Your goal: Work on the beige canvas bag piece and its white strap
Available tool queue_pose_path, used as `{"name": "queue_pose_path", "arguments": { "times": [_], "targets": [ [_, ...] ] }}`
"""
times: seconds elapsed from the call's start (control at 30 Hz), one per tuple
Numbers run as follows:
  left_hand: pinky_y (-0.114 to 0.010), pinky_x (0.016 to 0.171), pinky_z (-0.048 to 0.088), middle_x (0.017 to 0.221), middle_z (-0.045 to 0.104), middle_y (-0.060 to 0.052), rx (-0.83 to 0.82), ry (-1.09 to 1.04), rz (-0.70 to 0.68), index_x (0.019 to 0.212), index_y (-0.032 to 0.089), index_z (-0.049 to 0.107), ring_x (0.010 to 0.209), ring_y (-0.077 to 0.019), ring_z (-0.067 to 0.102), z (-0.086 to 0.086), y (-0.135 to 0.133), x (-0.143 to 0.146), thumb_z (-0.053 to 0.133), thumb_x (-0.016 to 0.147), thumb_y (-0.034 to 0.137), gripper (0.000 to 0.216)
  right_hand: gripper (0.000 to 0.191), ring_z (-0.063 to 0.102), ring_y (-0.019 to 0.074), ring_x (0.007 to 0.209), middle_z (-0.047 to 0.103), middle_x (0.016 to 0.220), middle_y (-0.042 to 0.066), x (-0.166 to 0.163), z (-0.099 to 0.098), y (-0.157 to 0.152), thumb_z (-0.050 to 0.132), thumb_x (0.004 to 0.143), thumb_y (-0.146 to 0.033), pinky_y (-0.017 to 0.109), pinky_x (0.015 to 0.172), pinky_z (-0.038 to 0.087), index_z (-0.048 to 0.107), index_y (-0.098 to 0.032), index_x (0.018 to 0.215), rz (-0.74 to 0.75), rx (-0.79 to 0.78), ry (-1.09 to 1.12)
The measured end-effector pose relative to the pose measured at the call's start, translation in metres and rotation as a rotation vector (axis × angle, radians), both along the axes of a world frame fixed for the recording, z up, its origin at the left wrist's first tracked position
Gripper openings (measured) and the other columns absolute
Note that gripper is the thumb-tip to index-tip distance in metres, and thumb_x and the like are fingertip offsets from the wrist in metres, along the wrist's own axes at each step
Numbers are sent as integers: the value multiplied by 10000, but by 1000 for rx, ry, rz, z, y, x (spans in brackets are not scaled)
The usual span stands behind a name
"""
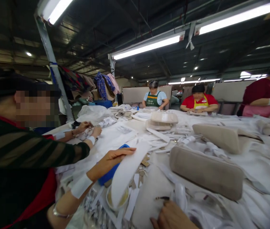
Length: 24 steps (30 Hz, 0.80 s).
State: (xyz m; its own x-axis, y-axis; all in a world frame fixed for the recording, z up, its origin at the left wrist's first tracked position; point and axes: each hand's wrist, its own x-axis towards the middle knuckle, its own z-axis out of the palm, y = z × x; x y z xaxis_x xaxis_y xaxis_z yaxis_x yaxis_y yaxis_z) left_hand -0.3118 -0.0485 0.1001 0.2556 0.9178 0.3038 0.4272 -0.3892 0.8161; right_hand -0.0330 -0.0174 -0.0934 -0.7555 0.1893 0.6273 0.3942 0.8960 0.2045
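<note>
My left hand (112,159) is closed on a curved white panel (127,173), tapered at its lower end and held up at a slant. Beneath it stands a small bowl (107,200) with something yellowish inside, partly covered by the panel. At the bottom edge, my right hand (172,216) is curled around a small brush (162,198); only its short dark and brown end shows past the fingers. That hand is low over a pale beige piece (146,190) lying flat. Behind my left hand is a blue container (108,174), partly hidden.
Grey-beige padded pieces (206,171) lie to the right on white sheeting. A beige stack (163,117) sits farther back. Brown and white scraps (137,178) surround the bowl. A co-worker's arms (77,152) reach in from the left; other people work across the table.
</note>
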Motion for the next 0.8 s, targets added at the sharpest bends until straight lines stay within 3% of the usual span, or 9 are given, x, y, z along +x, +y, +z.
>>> {"name": "queue_pose_path", "arguments": {
  "times": [0.1, 0.2, 0.33, 0.4, 0.5, 0.6, 0.7, 0.8],
  "targets": [
    [-406, 1128, 301, 1327, 607, -73, -114, -86, 83, 1165, 212, 688, 1276, -263, 508, -23, -39, 9, 495, 947, 341, 318, 374, 490, 170, 482, 563, 497, 36, 2, 8, -8, 500, 938, -297, 343, 576, 314, 574, -196, 585, -32, -17, -138],
    [-404, 1047, 395, 1251, 630, -91, -202, -268, 236, 1139, 187, 664, 1172, -272, 568, -48, -67, 24, 620, 860, 342, 322, 378, 512, 167, 480, 582, 492, 35, 7, 24, -12, 517, 940, -273, 343, 581, 302, 583, -187, 578, -38, -68, -224],
    [-366, 813, 519, 1271, 574, -99, -376, -644, 320, 1377, 252, 347, 1018, -254, 629, -72, -93, 48, 736, 692, 261, 788, 422, 566, 166, 496, 631, 512, 56, 10, 40, -11, 506, 959, -264, 343, 624, 332, 621, -169, 564, -21, -191, -312],
    [-311, 711, 511, 1159, 612, -77, -445, -713, 342, 1365, 254, 302, 911, -224, 641, -81, -99, 56, 727, 657, 245, 826, 441, 570, 156, 482, 648, 521, 57, 11, 44, -9, 489, 966, -241, 346, 668, 356, 622, -168, 551, -4, -267, -360],
    [-229, 633, 443, 914, 633, -28, -533, -663, 331, 1081, 177, 492, 778, -160, 604, -97, -99, 63, 688, 606, 222, 516, 461, 560, 143, 473, 655, 526, 48, 12, 47, -6, 458, 970, -211, 346, 702, 367, 606, -173, 535, 23, -337, -361],
    [-207, 569, 397, 773, 591, 11, -590, -705, 317, 855, 166, 507, 651, -109, 539, -111, -94, 67, 624, 569, 227, 316, 481, 522, 128, 453, 639, 516, 26, 15, 52, -4, 414, 979, -179, 339, 689, 353, 592, -180, 533, 77, -378, -326],
    [-219, 546, 405, 787, 598, 8, -661, -821, 320, 941, 170, 536, 630, -126, 563, -115, -94, 76, 560, 570, 248, 380, 499, 485, 129, 463, 607, 510, 16, 19, 63, -4, 372, 990, -165, 332, 656, 331, 559, -188, 528, 132, -398, -286],
    [-273, 641, 471, 916, 656, -41, -755, -1046, 220, 1155, 190, 499, 802, -217, 654, -113, -98, 84, 526, 572, 256, 587, 498, 444, 133, 484, 572, 517, 13, 23, 77, -6, 332, 1001, -164, 321, 631, 312, 519, -192, 541, 177, -426, -257]
  ]
}}
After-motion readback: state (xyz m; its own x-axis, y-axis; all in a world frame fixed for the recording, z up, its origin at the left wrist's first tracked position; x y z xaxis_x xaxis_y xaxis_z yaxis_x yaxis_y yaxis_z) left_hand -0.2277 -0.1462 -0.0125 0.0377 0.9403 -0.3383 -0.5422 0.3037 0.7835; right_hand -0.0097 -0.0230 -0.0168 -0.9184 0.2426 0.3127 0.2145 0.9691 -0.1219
